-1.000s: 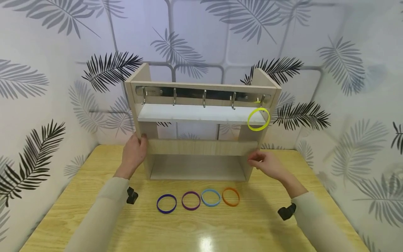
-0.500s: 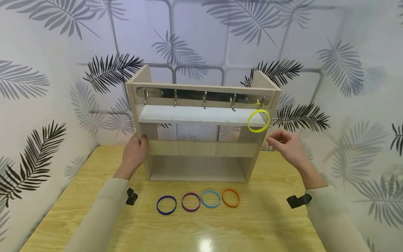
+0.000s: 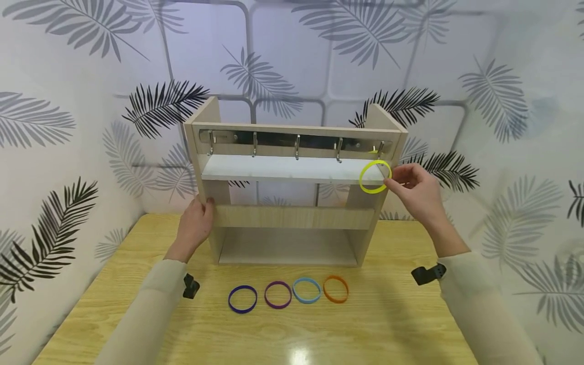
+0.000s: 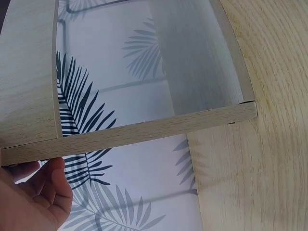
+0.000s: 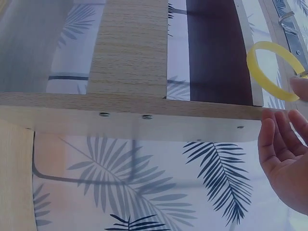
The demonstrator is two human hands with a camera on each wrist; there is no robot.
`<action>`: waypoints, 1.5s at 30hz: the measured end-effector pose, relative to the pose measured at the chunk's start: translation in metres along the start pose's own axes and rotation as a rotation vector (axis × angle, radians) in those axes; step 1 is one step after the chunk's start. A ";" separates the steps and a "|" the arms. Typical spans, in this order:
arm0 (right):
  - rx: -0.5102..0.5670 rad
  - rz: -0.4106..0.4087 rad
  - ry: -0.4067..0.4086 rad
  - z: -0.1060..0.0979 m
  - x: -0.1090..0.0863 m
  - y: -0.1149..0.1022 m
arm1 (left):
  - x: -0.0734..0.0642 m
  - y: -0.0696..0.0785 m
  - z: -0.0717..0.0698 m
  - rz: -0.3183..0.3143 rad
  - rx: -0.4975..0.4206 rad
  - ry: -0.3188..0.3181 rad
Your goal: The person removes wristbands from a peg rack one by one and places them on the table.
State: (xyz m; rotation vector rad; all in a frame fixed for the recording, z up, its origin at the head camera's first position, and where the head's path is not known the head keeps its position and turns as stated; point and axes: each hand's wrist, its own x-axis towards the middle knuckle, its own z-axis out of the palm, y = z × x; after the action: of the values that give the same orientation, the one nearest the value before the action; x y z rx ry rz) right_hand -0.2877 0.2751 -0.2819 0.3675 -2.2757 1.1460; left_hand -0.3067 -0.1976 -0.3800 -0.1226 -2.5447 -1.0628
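Note:
A beige wooden shelf unit [image 3: 292, 217] stands upright on the table, with a metal rail of several hooks [image 3: 297, 147] across its top. My left hand [image 3: 195, 223] grips the edge of its left side panel; in the left wrist view, the fingers [image 4: 57, 180] sit under that panel's edge. From the rightmost hook [image 3: 380, 148] hangs a yellow wristband [image 3: 375, 191]. My right hand [image 3: 417, 195] is beside the upper right panel, its thumb at the band's right edge. In the right wrist view, the other fingers [image 5: 269, 137] are bent, apart from the yellow band [image 5: 262, 79].
In front of the shelf, a dark blue band [image 3: 243, 311], a purple band [image 3: 278, 306], a light blue band [image 3: 307, 301] and an orange band [image 3: 336, 300] lie in a row on the wooden table [image 3: 255, 339]. Leaf-patterned walls [image 3: 283, 61] stand behind and at both sides.
My right hand has risen from beside the lower right panel up to the yellow band's right edge. The left hand keeps its grip on the shelf, and the bands on the table stay put.

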 end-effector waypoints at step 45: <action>0.145 0.069 -0.336 -0.002 -0.022 -0.007 | 0.001 -0.003 0.005 0.000 -0.009 0.029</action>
State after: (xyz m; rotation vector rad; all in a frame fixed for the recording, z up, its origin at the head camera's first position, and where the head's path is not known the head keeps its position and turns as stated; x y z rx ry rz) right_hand -0.2657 0.2724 -0.2891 0.5789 -2.5136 1.3756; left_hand -0.3102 -0.1965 -0.3845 -0.1092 -2.5142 -1.0681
